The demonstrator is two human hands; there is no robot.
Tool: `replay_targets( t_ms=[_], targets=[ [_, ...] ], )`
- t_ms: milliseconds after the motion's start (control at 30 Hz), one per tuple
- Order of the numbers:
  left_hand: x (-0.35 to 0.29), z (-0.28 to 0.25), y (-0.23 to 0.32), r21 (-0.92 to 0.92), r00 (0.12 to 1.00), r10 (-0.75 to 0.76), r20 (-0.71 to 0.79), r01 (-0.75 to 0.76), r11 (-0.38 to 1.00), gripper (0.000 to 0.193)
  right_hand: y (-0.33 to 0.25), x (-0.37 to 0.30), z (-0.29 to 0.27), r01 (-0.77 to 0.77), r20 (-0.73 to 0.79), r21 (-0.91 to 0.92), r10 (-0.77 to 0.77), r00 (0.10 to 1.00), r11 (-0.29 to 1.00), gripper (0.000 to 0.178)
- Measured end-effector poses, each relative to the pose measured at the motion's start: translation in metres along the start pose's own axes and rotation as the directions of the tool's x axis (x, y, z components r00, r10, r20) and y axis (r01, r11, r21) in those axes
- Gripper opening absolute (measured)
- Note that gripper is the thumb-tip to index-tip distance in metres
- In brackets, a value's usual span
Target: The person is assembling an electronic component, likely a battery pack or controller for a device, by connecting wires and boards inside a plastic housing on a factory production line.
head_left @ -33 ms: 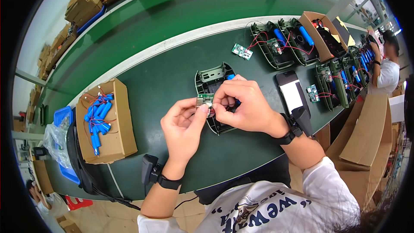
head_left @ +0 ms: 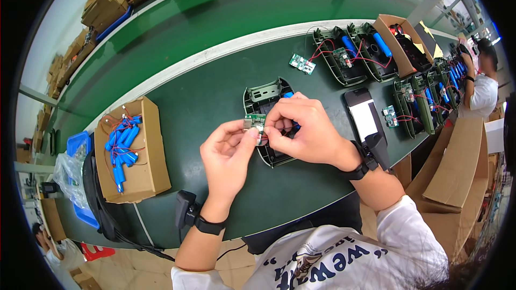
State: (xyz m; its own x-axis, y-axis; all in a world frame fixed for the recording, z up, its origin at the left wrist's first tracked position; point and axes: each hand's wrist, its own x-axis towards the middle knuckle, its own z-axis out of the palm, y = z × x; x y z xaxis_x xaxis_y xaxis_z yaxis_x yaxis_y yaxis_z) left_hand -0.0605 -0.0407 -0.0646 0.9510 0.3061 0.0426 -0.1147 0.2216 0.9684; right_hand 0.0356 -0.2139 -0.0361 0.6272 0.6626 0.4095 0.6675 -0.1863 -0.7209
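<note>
My left hand (head_left: 228, 153) pinches a small green circuit board (head_left: 253, 120) between thumb and fingers, with a silver metal port at its left end. At the board's right edge the closed fingertips of my right hand (head_left: 303, 129) grip a thin red wire (head_left: 264, 137); its end is hidden by the fingers. Beneath both hands an open dark green plastic housing half (head_left: 264, 92) lies on the table. A blue cylindrical battery cell (head_left: 288, 95) shows inside it, partly covered by my right hand.
At left stands a cardboard box (head_left: 156, 156) of blue wired cells. A smartphone (head_left: 363, 113) lies right of my hands. Several housing halves (head_left: 344, 72) with cells and a loose-lying circuit board (head_left: 302, 64) are beyond. Another person (head_left: 481, 83) works at far right.
The circuit board and my left fingertips have shifted very slightly up and left. My right hand keeps its place.
</note>
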Motion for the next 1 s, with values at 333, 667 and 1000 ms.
replay_targets(
  t_ms=[333,667,1000],
  targets=[
    [0.007,-0.013,0.009,-0.132,0.996,-0.022,0.092,0.034,0.991,0.029,-0.001,0.006,-0.011,0.166,-0.006,0.083,-0.166,0.986,0.983,0.018],
    [0.007,-0.012,0.007,-0.082,0.991,-0.092,0.095,0.100,0.992,0.025,0.007,0.002,-0.007,0.333,0.006,-0.129,-0.335,0.942,0.934,0.025],
    [0.008,-0.014,0.004,-0.082,0.990,-0.098,0.102,0.107,0.991,0.024,0.006,0.000,0.000,0.327,0.062,-0.203,-0.321,0.945,0.923,0.032]
  ],
)
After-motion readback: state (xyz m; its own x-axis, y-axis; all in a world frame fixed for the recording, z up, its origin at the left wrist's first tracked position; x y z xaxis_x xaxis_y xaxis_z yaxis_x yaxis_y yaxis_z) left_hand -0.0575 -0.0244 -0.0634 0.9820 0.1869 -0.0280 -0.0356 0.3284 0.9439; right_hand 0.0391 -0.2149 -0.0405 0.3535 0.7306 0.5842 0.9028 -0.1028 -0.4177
